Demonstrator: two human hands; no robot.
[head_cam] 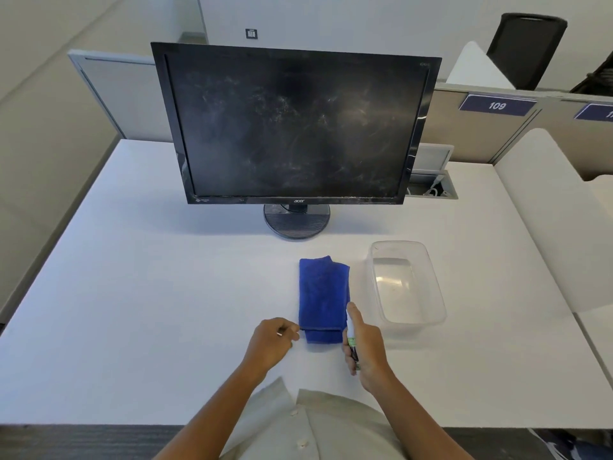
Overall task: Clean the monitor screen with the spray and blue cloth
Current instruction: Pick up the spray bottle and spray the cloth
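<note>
A black monitor stands at the back of the white desk, its dark screen covered in pale smears and dust. In front of it a folded blue cloth lies flat on the desk. My right hand is wrapped around a slim spray bottle, white at the top and dark lower down, with a finger on its top, just right of the cloth's near end. My left hand rests beside the cloth's near left corner, fingers curled, fingertips touching or almost touching the cloth's edge.
A clear plastic container sits to the right of the cloth. The monitor's round stand is behind the cloth. Low grey partitions border the white desk at the back and right. A cable hatch lies behind the monitor's right side.
</note>
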